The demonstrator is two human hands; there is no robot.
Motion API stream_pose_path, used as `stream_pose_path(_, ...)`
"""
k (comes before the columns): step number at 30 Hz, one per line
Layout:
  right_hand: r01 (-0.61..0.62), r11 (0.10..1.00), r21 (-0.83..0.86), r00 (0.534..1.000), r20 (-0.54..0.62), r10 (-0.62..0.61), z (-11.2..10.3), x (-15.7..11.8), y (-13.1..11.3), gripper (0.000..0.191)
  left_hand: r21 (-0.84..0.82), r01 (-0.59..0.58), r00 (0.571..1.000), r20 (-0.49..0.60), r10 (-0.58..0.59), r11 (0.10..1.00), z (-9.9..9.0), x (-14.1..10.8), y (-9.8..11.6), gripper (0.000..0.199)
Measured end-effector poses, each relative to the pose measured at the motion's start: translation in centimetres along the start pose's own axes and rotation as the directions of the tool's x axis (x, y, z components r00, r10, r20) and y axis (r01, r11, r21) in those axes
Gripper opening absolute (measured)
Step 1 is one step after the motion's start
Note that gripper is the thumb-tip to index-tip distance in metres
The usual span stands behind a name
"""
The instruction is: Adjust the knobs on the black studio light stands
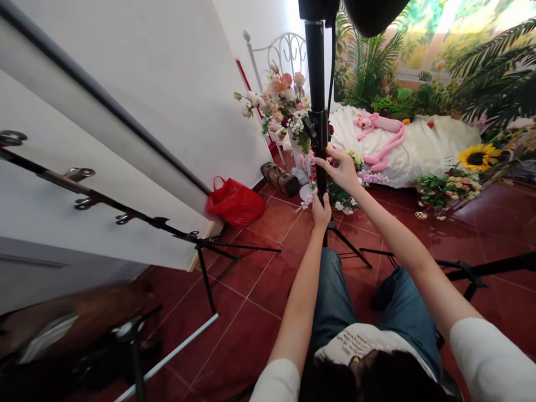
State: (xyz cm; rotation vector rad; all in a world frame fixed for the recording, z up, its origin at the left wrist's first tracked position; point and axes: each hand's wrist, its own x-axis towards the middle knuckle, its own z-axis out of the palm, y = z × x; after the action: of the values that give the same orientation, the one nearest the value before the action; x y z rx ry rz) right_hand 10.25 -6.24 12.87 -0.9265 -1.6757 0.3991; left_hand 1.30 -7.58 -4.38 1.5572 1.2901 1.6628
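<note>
A black light stand rises upright in front of me, with a dark lamp head at the top edge of the view and a cable along its pole. Low on the pole, my left hand is wrapped around it. Higher up, my right hand grips the pole with thumb and fingers, just below a collar with a clamp knob. The far side of both hands' fingers is partly hidden. The stand's legs spread on the floor near my knees.
On the left stands another black stand with clips beside a white panel. A red bag sits by the wall. Ahead are artificial flowers, a pink plush toy on white cloth and a sunflower. Tripod legs lie to the right.
</note>
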Motion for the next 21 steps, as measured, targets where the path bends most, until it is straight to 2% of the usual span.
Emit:
stream_pose_path(4, -0.008, 0.998, 0.057, 0.997, 0.082, 0.003, -0.9, -0.3, 0.8, 0.055, -0.010, 0.000, 1.000, -0.015, 0.000, 1.000, 0.2, 0.0, -0.1, 0.061)
stream_pose_path(6, -0.051, 0.997, 0.057, 0.990, 0.133, 0.043, -1.5, -1.1, 1.9, 0.057, -0.008, 0.000, 1.000, -0.014, 0.000, 1.000, 0.2, 0.0, 0.0, 0.061)
stream_pose_path(11, -0.178, 0.981, -0.080, 0.935, 0.297, 0.194, -1.9, -4.6, 5.7, 0.054, -0.002, -0.032, 0.999, 0.003, 0.032, 0.999, 0.0, -0.1, 0.3, 0.063)
stream_pose_path(13, -0.210, 0.974, -0.089, 0.928, 0.294, 0.227, -1.3, -5.5, 7.3, 0.048, 0.002, -0.036, 0.999, 0.000, 0.036, 0.999, 0.0, 0.0, 0.3, 0.063)
stream_pose_path(16, -0.305, 0.952, -0.016, 0.927, 0.223, 0.301, -0.2, -6.2, 9.1, 0.041, 0.019, -0.029, 1.000, -0.010, 0.029, 0.999, 0.0, 0.0, 0.1, 0.064)
stream_pose_path(21, -0.513, 0.839, 0.180, 0.858, 0.127, 0.497, 1.3, -6.4, 10.3, 0.037, 0.026, -0.041, 0.999, -0.007, 0.041, 0.999, 0.0, -0.1, 0.2, 0.063)
